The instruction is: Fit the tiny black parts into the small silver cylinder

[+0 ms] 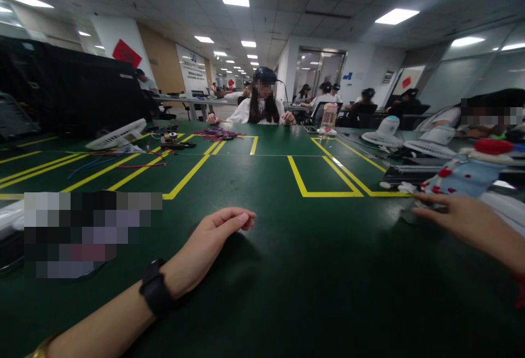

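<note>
My left hand (223, 229), with a black band on its wrist, is low over the green table (287, 292). Its fingers are curled together with the thumb against them, and nothing shows in them. Out to the right, my right hand (463, 218) has its thumb and fingers at a small clear, glassy object (408, 215), which they appear to grip. That object is blurred and partly covered by the fingers. Just beyond it are a crumpled white tissue (408, 187) and a light blue thing with red dots and a red top (467, 175).
Yellow tape lines (332, 194) mark the table. A bundle of coloured wires (217, 134) and a white fan part (117, 135) lie toward the back. White fans (383, 133) and a bottle (329, 117) stand at back right. Across the table sits a person (262, 101).
</note>
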Tool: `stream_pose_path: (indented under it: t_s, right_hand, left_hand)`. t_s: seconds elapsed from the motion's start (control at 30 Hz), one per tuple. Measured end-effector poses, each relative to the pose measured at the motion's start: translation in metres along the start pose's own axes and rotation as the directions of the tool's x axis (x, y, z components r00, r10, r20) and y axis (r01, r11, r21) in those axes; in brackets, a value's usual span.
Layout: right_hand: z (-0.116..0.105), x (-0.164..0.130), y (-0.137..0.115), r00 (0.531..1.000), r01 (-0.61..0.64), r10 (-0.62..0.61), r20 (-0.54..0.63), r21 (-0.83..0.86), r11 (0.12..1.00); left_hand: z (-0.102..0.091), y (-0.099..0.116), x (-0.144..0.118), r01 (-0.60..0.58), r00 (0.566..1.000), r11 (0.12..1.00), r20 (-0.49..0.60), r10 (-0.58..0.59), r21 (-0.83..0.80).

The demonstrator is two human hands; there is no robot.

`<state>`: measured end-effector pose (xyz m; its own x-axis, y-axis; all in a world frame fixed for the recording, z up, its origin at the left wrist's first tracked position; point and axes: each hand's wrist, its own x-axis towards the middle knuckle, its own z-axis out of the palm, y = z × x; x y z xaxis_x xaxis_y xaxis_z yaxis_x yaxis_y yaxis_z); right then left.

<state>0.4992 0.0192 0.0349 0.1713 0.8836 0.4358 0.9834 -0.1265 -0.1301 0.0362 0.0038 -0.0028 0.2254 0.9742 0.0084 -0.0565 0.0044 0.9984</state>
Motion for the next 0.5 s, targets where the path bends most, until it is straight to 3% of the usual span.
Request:
stream_pose_path:
  t_s: [0.1,0.17,0.23,0.3,0.37,0.43,0.5]
  right_hand:
    - [0.006,-0.018,-0.054,0.984,0.15,-0.158,0.081,0.098,0.984]
    - [0.006,-0.038,-0.102,0.936,0.31,-0.336,0.104,0.21,0.927]
    - [0.004,-0.061,-0.152,0.798,0.51,-0.591,0.117,0.392,0.766]
    - [0.001,-0.082,-0.193,0.677,0.587,-0.727,0.11,0.515,0.624]
    - [0.004,-0.097,-0.216,0.615,0.594,-0.784,0.088,0.602,0.533]
    - [0.012,-0.105,-0.223,0.638,0.532,-0.768,0.06,0.687,0.495]
    - [0.022,-0.107,-0.219,0.719,0.384,-0.69,0.084,0.779,0.495]
  left_hand:
    - [0.001,-0.001,0.0,-0.008,1.0,0.999,-0.005,0.009,0.042]
    - [0.0,-0.002,0.001,-0.017,1.0,0.998,-0.009,0.017,0.061]
    - [0.0,-0.004,0.001,-0.021,1.0,0.996,-0.008,0.022,0.084]
    - [-0.001,-0.004,0.0,-0.028,1.0,0.992,-0.005,0.029,0.125]
    - [0.0,-0.001,-0.001,-0.035,0.999,0.982,0.013,0.033,0.187]
    - [0.003,0.003,-0.003,-0.05,0.998,0.96,0.046,0.039,0.277]
    - [0.008,0.008,-0.006,-0.118,0.992,0.915,0.089,0.091,0.385]
